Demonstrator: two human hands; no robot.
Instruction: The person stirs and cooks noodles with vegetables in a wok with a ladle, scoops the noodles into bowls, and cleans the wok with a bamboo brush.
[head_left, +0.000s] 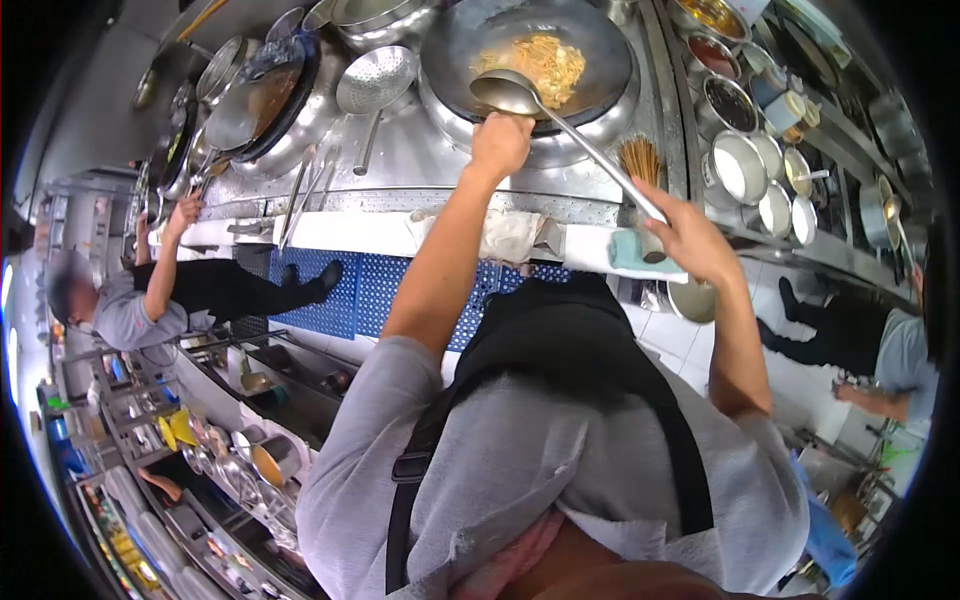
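Noodle-like strips of food (548,66) lie in a dark wok (610,72) on the steel range. My left hand (500,146) is closed at the wok's near edge, and the part it grips is hidden under the fingers. In my right hand (692,232) is the end of a long-handled ladle (508,94). The ladle slants up to the left, its bowl over the wok's near side, close to my left fingers. A bamboo brush (641,158) stands beside the handle, and a folded green cloth (640,250) lies below my right hand.
A perforated skimmer (377,82) and tongs (308,195) lie left of the wok. Another wok (262,110) stands farther left, near a co-worker (150,300). Pots of sauces (730,104) line the right shelf. Another person (890,340) stands at far right.
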